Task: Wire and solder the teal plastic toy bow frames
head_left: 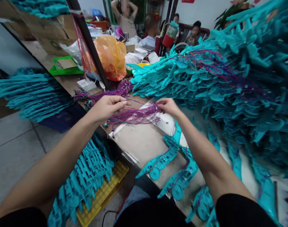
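A bundle of thin purple, red and blue wires (136,115) lies across the table between my hands. My left hand (110,105) is above its left part, thumb and fingertips pinched together; a thin wire appears to run from them towards the right. At the bundle's right end, my right hand (168,106) has its fingers closed on the wire ends. Below it on the table lie turquoise plastic parts with wires along them, among them one angled part (161,159) with a round disc and a similar part (181,176) beside it.
A high heap of turquoise parts (228,72) fills the right side. More wire bundles (122,88) lie behind, near a dark post (89,44) and an orange plastic bag (112,56). Stacked parts stand in a yellow crate (110,192) below the table's left edge. Several people sit farther back.
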